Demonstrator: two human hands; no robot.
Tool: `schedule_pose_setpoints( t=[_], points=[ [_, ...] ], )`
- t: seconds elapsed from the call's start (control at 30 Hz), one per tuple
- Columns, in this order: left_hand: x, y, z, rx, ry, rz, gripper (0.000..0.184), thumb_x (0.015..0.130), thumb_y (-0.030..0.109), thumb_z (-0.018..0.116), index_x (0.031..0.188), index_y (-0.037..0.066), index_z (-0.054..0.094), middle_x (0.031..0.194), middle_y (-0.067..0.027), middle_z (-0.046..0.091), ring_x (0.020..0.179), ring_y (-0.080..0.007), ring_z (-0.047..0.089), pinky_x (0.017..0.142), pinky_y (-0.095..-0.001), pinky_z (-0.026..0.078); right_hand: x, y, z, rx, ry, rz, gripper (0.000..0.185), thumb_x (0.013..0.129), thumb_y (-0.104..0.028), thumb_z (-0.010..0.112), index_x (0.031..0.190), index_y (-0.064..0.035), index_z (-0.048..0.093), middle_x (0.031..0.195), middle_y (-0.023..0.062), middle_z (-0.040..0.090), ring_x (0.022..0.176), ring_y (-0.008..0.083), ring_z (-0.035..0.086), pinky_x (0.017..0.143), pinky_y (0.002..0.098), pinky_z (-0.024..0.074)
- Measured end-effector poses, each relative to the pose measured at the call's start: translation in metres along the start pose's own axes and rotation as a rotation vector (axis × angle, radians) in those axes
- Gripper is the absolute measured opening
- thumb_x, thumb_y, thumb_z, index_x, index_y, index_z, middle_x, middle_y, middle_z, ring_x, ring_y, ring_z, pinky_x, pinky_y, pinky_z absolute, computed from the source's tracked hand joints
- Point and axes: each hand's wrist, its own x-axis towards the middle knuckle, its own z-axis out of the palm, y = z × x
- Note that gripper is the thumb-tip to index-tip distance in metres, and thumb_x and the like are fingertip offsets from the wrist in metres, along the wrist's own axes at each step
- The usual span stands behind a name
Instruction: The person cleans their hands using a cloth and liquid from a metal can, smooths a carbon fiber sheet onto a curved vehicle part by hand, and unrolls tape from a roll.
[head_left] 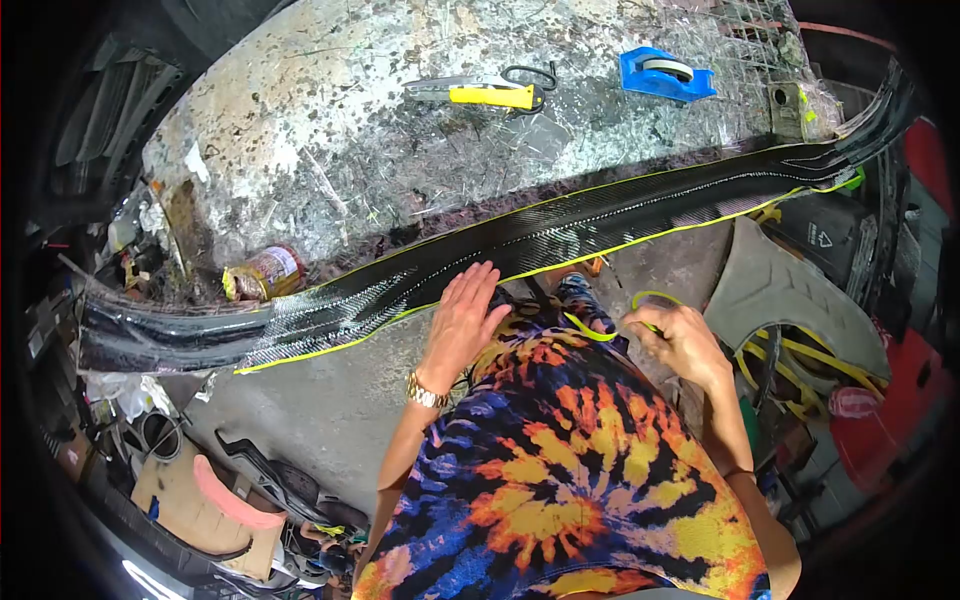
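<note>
A long black carbon-fibre part (560, 235) with a woven sheen lies along the bench's near side. Thin yellow-green tape lines much of its edges. My left hand (462, 318) is flat with fingers stretched out, its fingertips on the part's near edge. To the right, my right hand (682, 342) is closed, apart from the part. A narrow yellow-green strip of tape (590, 330) hangs curled from its pinched fingers, one loop rising above them.
The stained workbench (380, 150) bears a yellow utility knife (495, 96), a blue tape dispenser (668, 78) and a tipped-over container (265, 275). A grey curved panel (790, 300) stands at right, near yellow strips. Cardboard (165, 505) and black parts lie lower left.
</note>
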Motion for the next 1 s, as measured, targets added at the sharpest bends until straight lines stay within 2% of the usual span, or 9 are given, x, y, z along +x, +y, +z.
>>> schedule_pose_setpoints(
  t=[0.03,0.13,0.17,0.2,0.27,0.37,0.43,0.53,1.0],
  points=[
    [0.004,-0.005,0.001,-0.019,-0.007,0.005,0.055,0.091,0.031,0.062,0.133,-0.002,0.049,0.138,-0.0174,0.05,0.13,-0.0327,0.045,0.111,-0.044,0.033,-0.004,-0.005,-0.004,-0.006,-0.06,0.091,0.017,0.09,-0.017,0.061,0.103,-0.0085,0.069,0.082,0.0175,0.066,0.075,0.0361,0.064,0.068,0.0432,0.0491],
    [0.017,-0.016,0.01,0.036,-0.21,0.046,0.057,0.092,0.031,0.059,0.138,0.0,0.044,0.141,-0.0175,0.048,0.131,-0.0316,0.044,0.11,-0.0431,0.033,-0.011,-0.011,-0.004,0.095,0.05,0.058,0.014,0.089,-0.013,0.063,0.1,-0.0071,0.069,0.073,0.0177,0.063,0.067,0.0349,0.061,0.061,0.042,0.0462],
    [0.019,-0.02,0.013,0.026,-0.212,0.05,0.057,0.092,0.031,0.059,0.138,0.0,0.044,0.141,-0.0175,0.048,0.131,-0.0316,0.044,0.11,-0.0431,0.033,-0.012,-0.014,-0.005,0.131,0.072,0.086,0.013,0.089,-0.012,0.063,0.099,-0.0067,0.069,0.071,0.0177,0.061,0.066,0.035,0.061,0.06,0.0415,0.0455],
    [0.039,-0.03,0.046,0.09,-0.179,0.031,0.054,0.093,0.029,0.057,0.138,0.001,0.044,0.14,-0.0172,0.048,0.13,-0.0322,0.045,0.11,-0.0436,0.034,0.013,0.032,0.003,0.155,0.077,0.084,0.012,0.089,-0.011,0.063,0.098,-0.0058,0.068,0.071,0.0183,0.06,0.064,0.0354,0.06,0.058,0.0412,0.0444],
    [0.037,-0.035,0.045,0.087,-0.197,0.049,0.051,0.094,0.027,0.056,0.138,0.002,0.044,0.14,-0.0168,0.049,0.129,-0.0328,0.046,0.11,-0.044,0.034,0.008,0.021,0.003,0.166,0.072,0.151,0.012,0.089,-0.012,0.063,0.098,-0.0055,0.068,0.072,0.0184,0.06,0.064,0.0356,0.06,0.058,0.041,0.0443],
    [0.039,-0.041,0.049,0.114,-0.205,0.062,0.047,0.093,0.015,0.053,0.138,0.003,0.045,0.14,-0.0164,0.049,0.128,-0.0321,0.047,0.109,-0.0433,0.035,0.009,0.022,0.009,0.176,0.09,0.171,0.012,0.088,-0.012,0.064,0.097,-0.0052,0.068,0.073,0.0181,0.06,0.064,0.0358,0.059,0.058,0.0408,0.0442],
    [0.047,-0.051,0.066,0.136,-0.165,0.071,0.05,0.088,0.003,0.051,0.138,0.003,0.045,0.139,-0.0162,0.05,0.127,-0.0319,0.049,0.109,-0.0427,0.037,0.03,0.049,0.017,0.185,0.102,0.089,0.012,0.088,-0.012,0.064,0.097,-0.0052,0.067,0.073,0.0176,0.06,0.064,0.0359,0.059,0.058,0.0407,0.0442],
    [0.039,-0.052,0.062,0.108,-0.142,0.065,0.058,0.081,-0.004,0.05,0.138,0.003,0.045,0.139,-0.0166,0.05,0.126,-0.0325,0.05,0.108,-0.0424,0.038,0.035,0.039,0.019,0.154,0.084,0.063,0.012,0.089,-0.012,0.063,0.099,-0.0056,0.067,0.076,0.0159,0.061,0.065,0.0354,0.06,0.059,0.0404,0.0454],
    [-0.004,-0.073,0.026,0.169,-0.063,0.006,0.05,0.083,-0.001,0.049,0.133,0.0,0.05,0.131,-0.0178,0.057,0.119,-0.0315,0.056,0.104,-0.0403,0.043,0.046,0.008,0.015,0.174,0.055,0.104,0.016,0.088,-0.011,0.063,0.102,-0.0045,0.066,0.089,0.0151,0.065,0.076,0.0377,0.063,0.065,0.0408,0.0486]
  ],
)
